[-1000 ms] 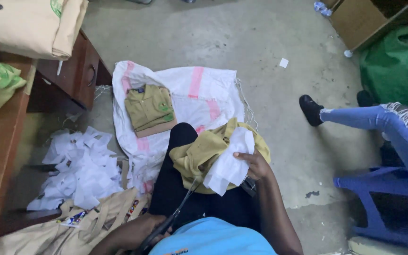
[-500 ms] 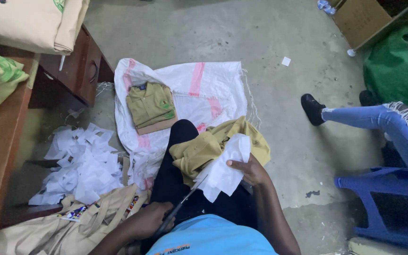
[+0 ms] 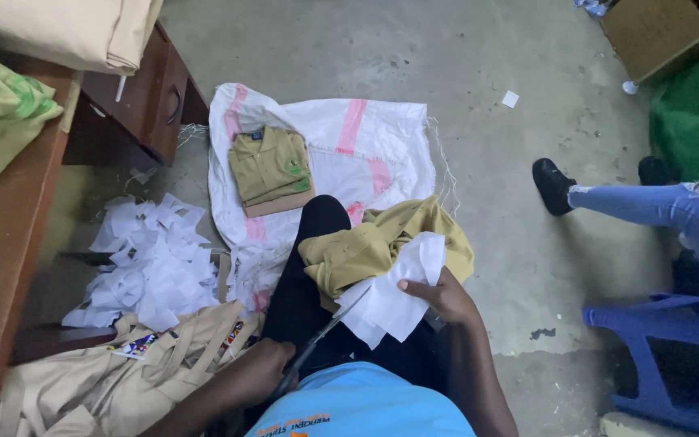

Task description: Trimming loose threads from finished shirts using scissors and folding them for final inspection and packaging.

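Note:
My left hand [image 3: 259, 374] is closed on the handles of a pair of scissors [image 3: 327, 330]. Their blades point up and right to the edge of a white fabric piece [image 3: 394, 293]. My right hand [image 3: 440, 296] pinches that white piece from the right, over my lap. Under it, an olive-yellow garment [image 3: 366, 247] lies bunched on my black trouser leg. A folded olive shirt [image 3: 270, 168] rests on a white sack with pink stripes [image 3: 366, 142] spread on the concrete floor ahead.
A heap of white fabric scraps [image 3: 151, 263] lies at left, beside a wooden desk [image 3: 6, 259]. Beige cloth [image 3: 115, 376] sits at lower left. Another person's jeans leg [image 3: 657, 212] and black shoe [image 3: 552, 184] are at right, with a blue stool [image 3: 665, 348], a cardboard box [image 3: 661, 28] and a green bag [image 3: 697, 113].
My right hand has lowered the white piece a little toward my lap. My left hand has brought the scissors up, so the blades now reach the piece's edge.

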